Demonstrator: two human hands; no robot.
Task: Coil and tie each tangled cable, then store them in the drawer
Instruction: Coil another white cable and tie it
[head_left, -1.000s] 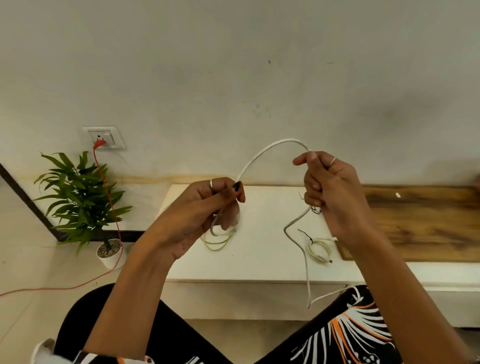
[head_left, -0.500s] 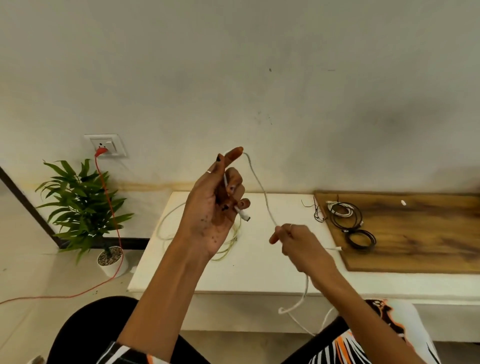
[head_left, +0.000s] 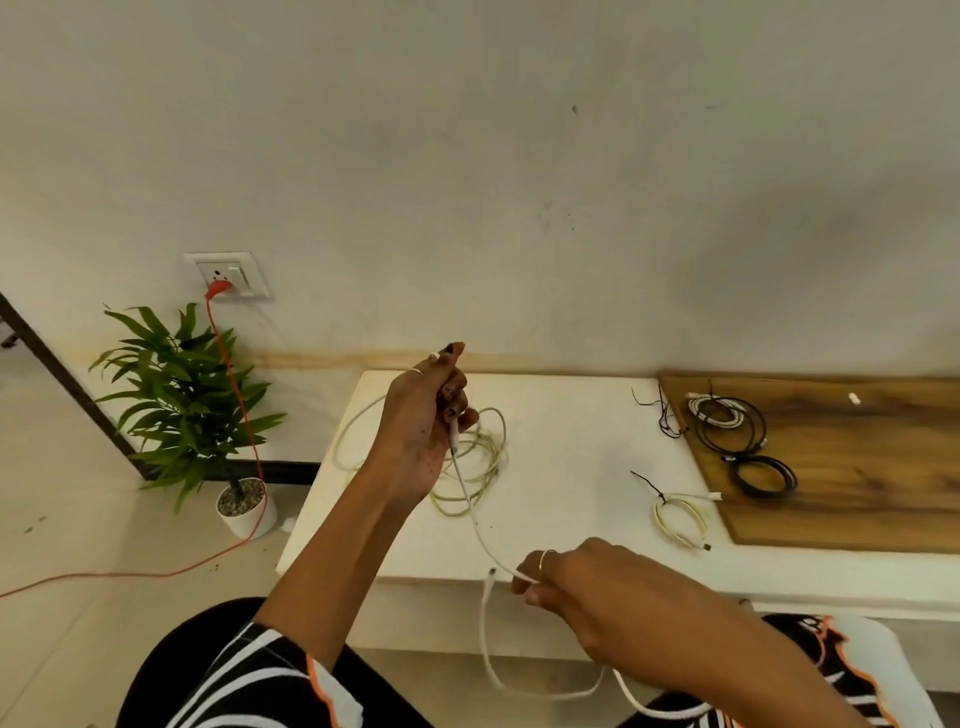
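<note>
Left hand: the left hand (head_left: 423, 431) is raised above the table (head_left: 571, 519), its fingers curled round one plug end of the white cable (head_left: 475, 519); judged, it anchors the end so loops can be laid onto it.
Right hand: the right hand (head_left: 582, 587) is at the table's near edge, fingers pinching the cable lower down, likely to draw out the next length.
Cable: it runs taut between the hands; the slack hangs below the table's near edge.
Loose tangle: a pale cable heap (head_left: 467, 462) lies on the table behind the left hand, uncoiled.
Done coils: a tied pale coil (head_left: 680, 519) lies on the table's right part; black coils (head_left: 748, 441) rest on the board (head_left: 857, 493) just right of it, parked for storing.
Drawer: not visible.
</note>
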